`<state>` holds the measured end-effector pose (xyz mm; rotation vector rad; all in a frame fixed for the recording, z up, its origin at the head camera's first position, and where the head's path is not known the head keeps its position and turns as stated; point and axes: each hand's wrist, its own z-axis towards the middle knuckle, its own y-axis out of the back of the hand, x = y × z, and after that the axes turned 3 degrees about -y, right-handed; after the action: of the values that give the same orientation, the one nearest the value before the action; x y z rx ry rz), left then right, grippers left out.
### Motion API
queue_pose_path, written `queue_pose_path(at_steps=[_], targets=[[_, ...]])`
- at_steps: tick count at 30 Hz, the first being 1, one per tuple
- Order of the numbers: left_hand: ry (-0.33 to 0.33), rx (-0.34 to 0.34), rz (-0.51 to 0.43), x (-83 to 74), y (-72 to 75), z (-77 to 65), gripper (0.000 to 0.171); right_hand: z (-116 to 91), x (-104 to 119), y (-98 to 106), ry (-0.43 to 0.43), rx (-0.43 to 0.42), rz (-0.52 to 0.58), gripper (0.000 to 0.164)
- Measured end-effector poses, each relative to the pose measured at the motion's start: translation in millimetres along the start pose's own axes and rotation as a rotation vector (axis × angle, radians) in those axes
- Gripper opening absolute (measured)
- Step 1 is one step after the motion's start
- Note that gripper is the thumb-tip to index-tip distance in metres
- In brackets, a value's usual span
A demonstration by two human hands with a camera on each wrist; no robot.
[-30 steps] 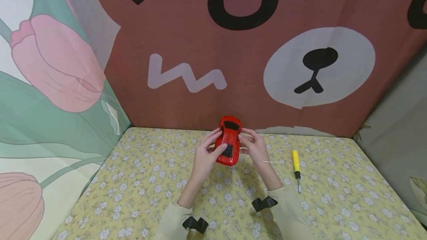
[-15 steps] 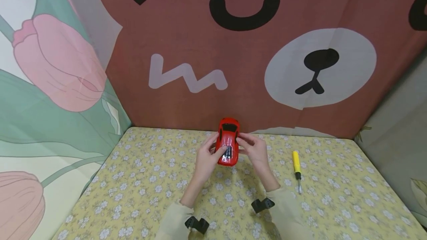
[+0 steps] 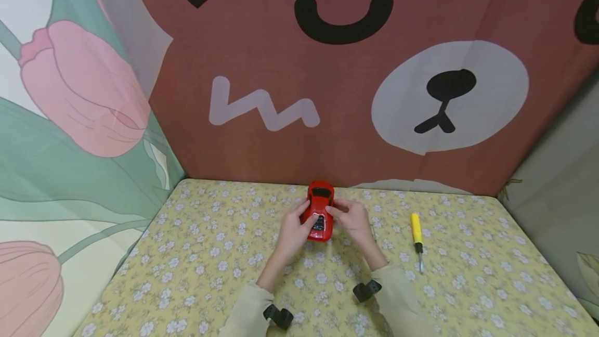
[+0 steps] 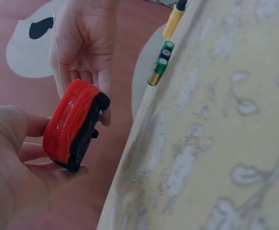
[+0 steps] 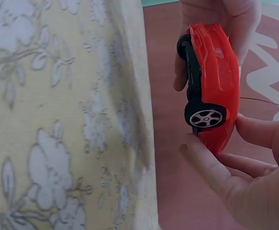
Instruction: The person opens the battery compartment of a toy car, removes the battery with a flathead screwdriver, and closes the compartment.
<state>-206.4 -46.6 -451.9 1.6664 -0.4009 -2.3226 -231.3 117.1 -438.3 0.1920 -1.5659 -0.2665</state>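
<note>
Held over the table is a red toy car (image 3: 320, 213) with dark windows and black underside. My left hand (image 3: 292, 230) grips its left side, thumb on the roof end nearest me. On the other side my right hand (image 3: 354, 221) pinches it between thumb and fingers. A silver-spoked wheel (image 5: 206, 118) shows in the right wrist view. From the car runs a thin wire (image 5: 266, 101), also visible beside my right hand in the left wrist view. The left hand's fingertips below the car are partly hidden.
A yellow-handled screwdriver (image 3: 416, 229) with a black collar lies right of my hands. Several small green and gold batteries (image 4: 161, 63) sit beside it on the flowered tablecloth (image 3: 187, 274). Behind the table hangs a brown bear-print cloth (image 3: 262, 150).
Both hands have brought the toy car lower and closer to me. The thin wire beside my right wrist no longer shows in the head view. The screwdriver has stayed put.
</note>
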Motion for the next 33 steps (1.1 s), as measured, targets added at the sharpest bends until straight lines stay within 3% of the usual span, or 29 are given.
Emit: queue_pose_path(at_steps=[7,16,23,33], targets=[[0.035,0.034,0.012,7.4,-3.6,-1.8,0.047,2.8,-10.5,-2.3,-0.002,0.026,-0.054,0.033],[0.086,0.098,0.075,16.2,-7.0,-2.8,0.047,0.3,-15.3,-3.9,0.105,0.133,-0.245,0.030],[0.071,0.111,0.142,18.6,-8.7,-2.2,0.047,1.0,-16.3,-6.6,0.237,0.116,-0.417,0.030],[0.068,0.136,0.165,17.6,-11.8,-5.5,0.048,1.1,-20.9,-2.9,0.255,0.182,-0.474,0.045]])
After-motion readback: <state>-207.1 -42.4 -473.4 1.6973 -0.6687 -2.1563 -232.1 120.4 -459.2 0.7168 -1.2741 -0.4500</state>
